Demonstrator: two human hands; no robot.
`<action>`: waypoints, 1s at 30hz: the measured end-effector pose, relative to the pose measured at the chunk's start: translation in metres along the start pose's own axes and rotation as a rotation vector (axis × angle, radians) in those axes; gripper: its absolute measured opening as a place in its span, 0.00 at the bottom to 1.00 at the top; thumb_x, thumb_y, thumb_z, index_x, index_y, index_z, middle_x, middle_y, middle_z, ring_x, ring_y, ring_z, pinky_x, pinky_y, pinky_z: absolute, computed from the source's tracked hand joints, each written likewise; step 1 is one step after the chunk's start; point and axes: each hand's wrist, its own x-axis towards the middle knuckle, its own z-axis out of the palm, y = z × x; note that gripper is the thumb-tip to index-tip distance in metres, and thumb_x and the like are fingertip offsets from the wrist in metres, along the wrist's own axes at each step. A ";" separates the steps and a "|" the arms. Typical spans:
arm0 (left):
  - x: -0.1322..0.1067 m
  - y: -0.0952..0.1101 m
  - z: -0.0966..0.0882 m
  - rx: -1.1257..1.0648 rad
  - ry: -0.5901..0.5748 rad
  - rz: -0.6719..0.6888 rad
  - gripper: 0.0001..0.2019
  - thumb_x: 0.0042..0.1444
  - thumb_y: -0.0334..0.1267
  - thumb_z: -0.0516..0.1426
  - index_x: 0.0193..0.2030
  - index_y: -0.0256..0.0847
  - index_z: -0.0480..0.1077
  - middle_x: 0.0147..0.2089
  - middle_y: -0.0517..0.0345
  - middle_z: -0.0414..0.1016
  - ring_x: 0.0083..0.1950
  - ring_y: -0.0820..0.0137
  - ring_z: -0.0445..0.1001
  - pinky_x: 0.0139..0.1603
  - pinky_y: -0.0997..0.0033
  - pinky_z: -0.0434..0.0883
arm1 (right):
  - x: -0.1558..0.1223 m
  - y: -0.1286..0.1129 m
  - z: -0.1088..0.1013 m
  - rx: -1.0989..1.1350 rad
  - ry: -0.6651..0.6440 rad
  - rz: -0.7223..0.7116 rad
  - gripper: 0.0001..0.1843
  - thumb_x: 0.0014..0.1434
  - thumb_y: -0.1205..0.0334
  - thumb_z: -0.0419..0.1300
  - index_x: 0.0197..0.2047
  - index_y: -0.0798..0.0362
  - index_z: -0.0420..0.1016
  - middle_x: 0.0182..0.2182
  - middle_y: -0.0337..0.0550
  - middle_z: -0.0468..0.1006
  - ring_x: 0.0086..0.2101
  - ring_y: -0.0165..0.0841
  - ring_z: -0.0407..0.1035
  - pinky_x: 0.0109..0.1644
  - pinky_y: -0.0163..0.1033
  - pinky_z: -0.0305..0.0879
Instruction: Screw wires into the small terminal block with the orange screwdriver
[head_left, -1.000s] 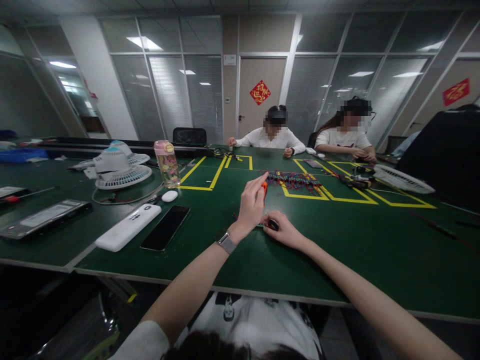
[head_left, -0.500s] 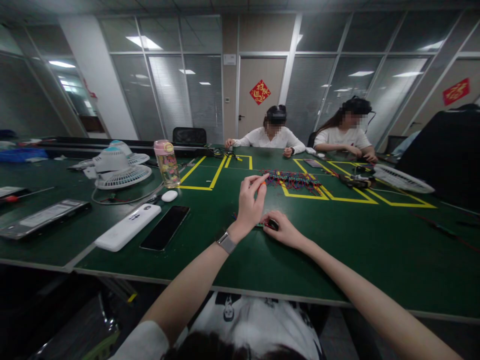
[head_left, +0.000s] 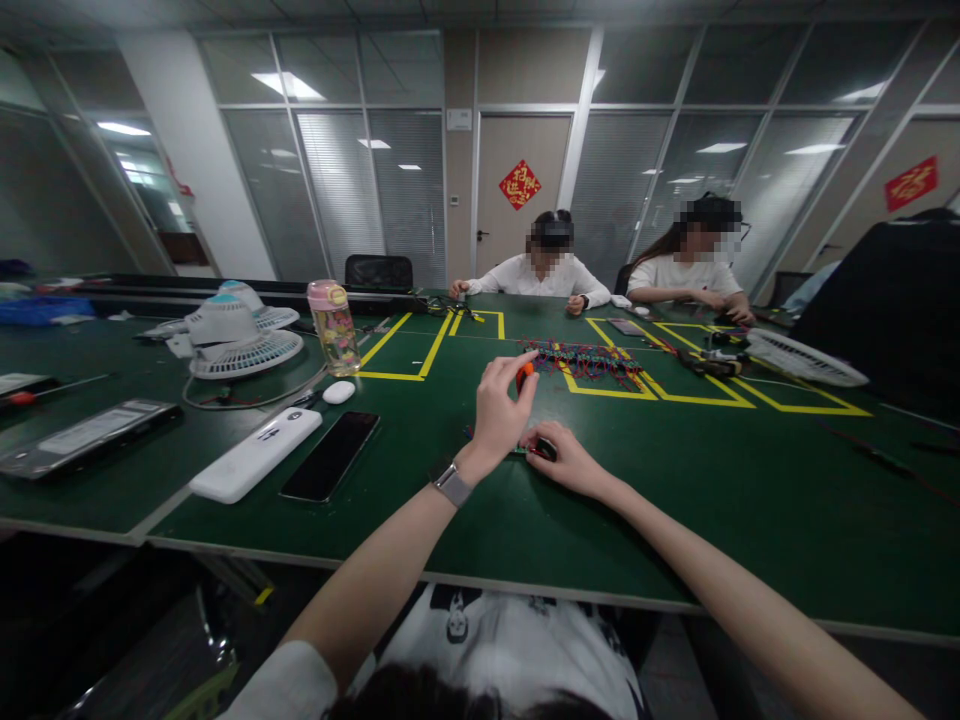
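My left hand point(head_left: 501, 405), a watch point(head_left: 452, 484) on its wrist, pinches the orange handle of a screwdriver point(head_left: 524, 375) between thumb and fingers. The tool's lower part is hidden behind the hand. Just below, my right hand point(head_left: 561, 453) is closed on a small green circuit board point(head_left: 519, 451) on the table, with a dark part under the fingers. Red and blue wires show beside the board, mostly covered by my left hand. Beyond my hands lies a row of small circuit boards with red and blue wires point(head_left: 589, 363).
Left of my hands are a black phone point(head_left: 331, 456), a white power bank point(head_left: 257, 455), a white case point(head_left: 339, 392), a bottle point(head_left: 334, 330) and a fan point(head_left: 244, 350). Yellow tape point(head_left: 611, 394) marks the green table point(head_left: 420, 530). Two people sit across it.
The fingers of my left hand have shifted around the orange handle, and more of the handle shows. My right hand stays in place on the circuit board.
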 end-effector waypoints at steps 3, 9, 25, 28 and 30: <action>0.000 0.003 -0.002 0.082 0.055 -0.007 0.10 0.56 0.38 0.60 0.45 0.44 0.75 0.39 0.55 0.67 0.43 0.67 0.69 0.47 0.67 0.68 | 0.000 -0.001 0.000 0.004 -0.006 0.004 0.08 0.51 0.71 0.59 0.36 0.52 0.71 0.33 0.42 0.75 0.37 0.37 0.66 0.45 0.43 0.60; -0.001 0.002 -0.002 0.015 -0.004 0.003 0.15 0.64 0.36 0.49 0.53 0.43 0.70 0.48 0.52 0.69 0.51 0.67 0.68 0.55 0.64 0.66 | 0.000 0.001 0.001 -0.017 0.002 0.008 0.08 0.51 0.71 0.59 0.36 0.52 0.72 0.32 0.41 0.74 0.37 0.37 0.66 0.44 0.43 0.60; 0.001 0.002 -0.002 0.031 0.039 0.003 0.10 0.58 0.35 0.57 0.46 0.43 0.74 0.40 0.55 0.72 0.43 0.68 0.71 0.49 0.66 0.69 | 0.000 0.002 0.002 -0.005 0.010 -0.002 0.08 0.52 0.70 0.59 0.36 0.51 0.72 0.33 0.42 0.74 0.37 0.37 0.67 0.45 0.44 0.61; 0.000 0.004 -0.002 0.057 0.065 -0.008 0.08 0.56 0.37 0.59 0.43 0.43 0.75 0.38 0.56 0.67 0.41 0.69 0.69 0.47 0.68 0.68 | 0.000 0.002 0.001 -0.012 0.002 -0.005 0.07 0.52 0.70 0.59 0.36 0.51 0.72 0.33 0.42 0.75 0.37 0.37 0.66 0.45 0.44 0.61; 0.000 0.004 -0.002 0.045 0.049 -0.008 0.09 0.59 0.38 0.57 0.45 0.44 0.74 0.39 0.56 0.66 0.42 0.69 0.68 0.48 0.68 0.67 | 0.000 0.001 0.001 -0.017 -0.002 -0.003 0.07 0.52 0.70 0.59 0.36 0.52 0.72 0.33 0.42 0.74 0.37 0.37 0.66 0.45 0.43 0.60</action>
